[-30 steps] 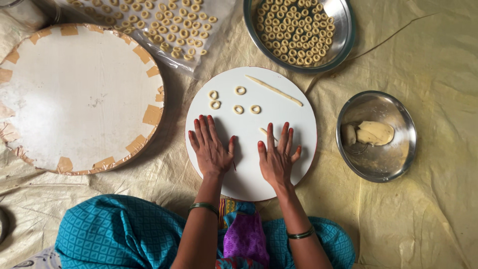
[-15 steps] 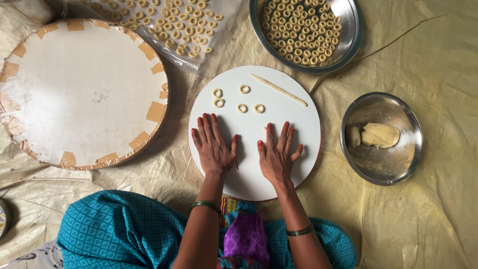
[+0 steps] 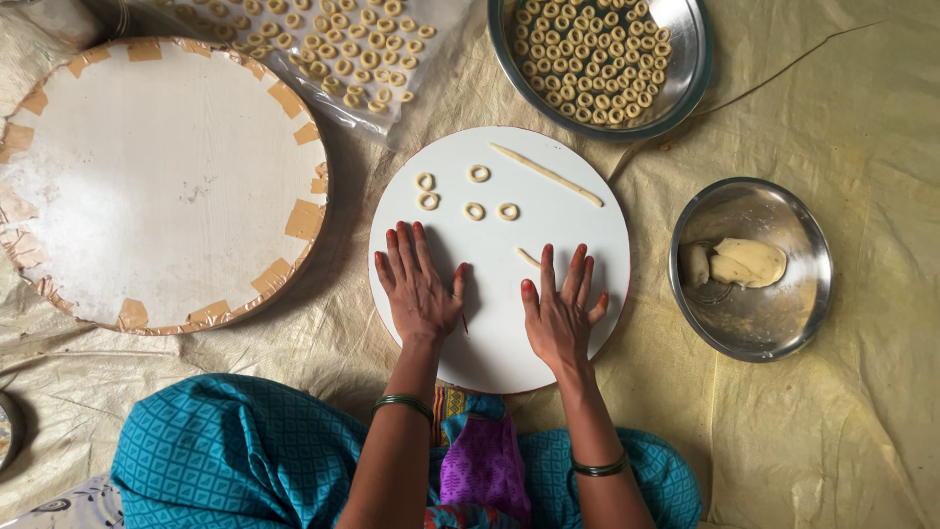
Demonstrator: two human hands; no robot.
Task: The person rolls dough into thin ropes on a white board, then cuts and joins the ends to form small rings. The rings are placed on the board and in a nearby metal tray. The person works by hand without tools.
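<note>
**Two flat hands on a round white board**

Head view: yellowish cloth [image 3: 842, 431] spread over the floor, crinkled, with everything set on it; round white board [image 3: 578, 313] in the middle, close to the knees so easy to reach. Left hand [image 3: 419, 284] flat on the board, palm down, fingers spread a little, holding nothing; right hand [image 3: 563, 304] flat beside it, fingers also spread, not pinching. Thin dough strip [image 3: 530, 259] poking out from under the right fingertips, likely pressed there for rolling; rest of it hidden by the hand. Five small dough rings [image 3: 468, 192] lying apart near the far side of the board, out of the way of the hands; long dough rope [image 3: 546, 174] slanting just past them, near the far rim. Small steel bowl [image 3: 752, 269] to the right, near the right hand, with a lump of dough [image 3: 746, 262] inside. Big steel plate [image 3: 685, 83] at the top, full of many little rings [image 3: 587, 54] packed together. Clear plastic sheet [image 3: 431, 59] at top left with more rings scattered on it. Large round board [image 3: 157, 181] with tan tape bits around its edge on the left, well apart from the hands. Green bangles on both wrists; blue patterned cloth over the lap below.
</note>
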